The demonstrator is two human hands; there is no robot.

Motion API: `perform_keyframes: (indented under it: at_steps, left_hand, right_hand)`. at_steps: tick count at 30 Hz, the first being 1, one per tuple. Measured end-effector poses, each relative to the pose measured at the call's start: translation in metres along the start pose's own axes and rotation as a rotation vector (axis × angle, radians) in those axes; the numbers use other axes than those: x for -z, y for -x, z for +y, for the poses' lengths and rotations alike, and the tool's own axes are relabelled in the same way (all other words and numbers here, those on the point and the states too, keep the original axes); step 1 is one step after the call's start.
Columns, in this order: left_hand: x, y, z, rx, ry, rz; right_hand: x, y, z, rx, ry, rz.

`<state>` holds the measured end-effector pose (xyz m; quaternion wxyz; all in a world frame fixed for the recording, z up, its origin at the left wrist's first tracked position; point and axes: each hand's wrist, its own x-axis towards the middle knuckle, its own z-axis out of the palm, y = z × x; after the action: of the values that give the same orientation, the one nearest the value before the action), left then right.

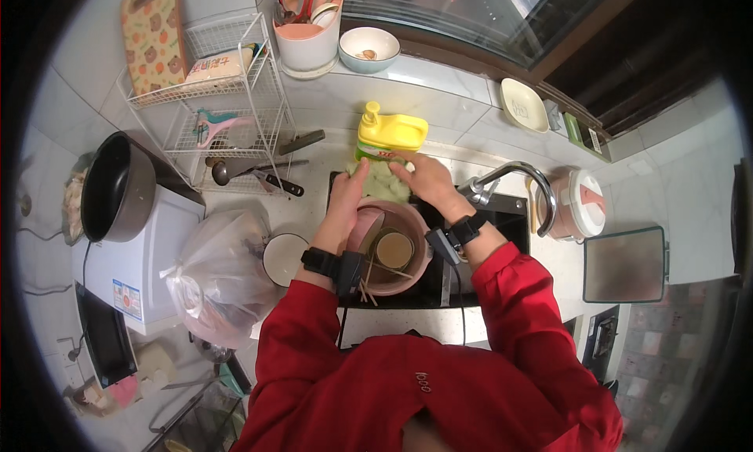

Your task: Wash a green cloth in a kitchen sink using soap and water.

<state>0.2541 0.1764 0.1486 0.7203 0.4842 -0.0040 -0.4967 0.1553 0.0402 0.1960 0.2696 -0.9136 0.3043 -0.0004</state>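
Observation:
A pale green cloth is spread between my two hands, above the far rim of a pink basin. My left hand grips its left side, the thumb on top. My right hand pinches its upper right part. Below them the pink basin stands over the sink and holds a round vessel with cloudy liquid, chopsticks and other dishes. Right behind the cloth is a yellow pump bottle. Both wrists wear black straps with small devices.
A chrome faucet arches over the sink's right part. To the left are a white bowl, a tied plastic bag, a knife and a white wire rack. A pink and white appliance stands at the right.

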Motion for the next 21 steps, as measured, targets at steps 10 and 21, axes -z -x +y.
perform_keyframes:
  at_steps: [10, 21]
  left_hand:
    - [0.011, -0.068, 0.012, -0.016, 0.485, -0.29]
    - [0.007, -0.075, 0.022, 0.089, 0.661, -0.396]
  right_hand:
    - [0.018, -0.058, -0.029, 0.536, 0.032, 0.337]
    - [0.009, -0.072, -0.019, 0.569, 0.158, 0.147]
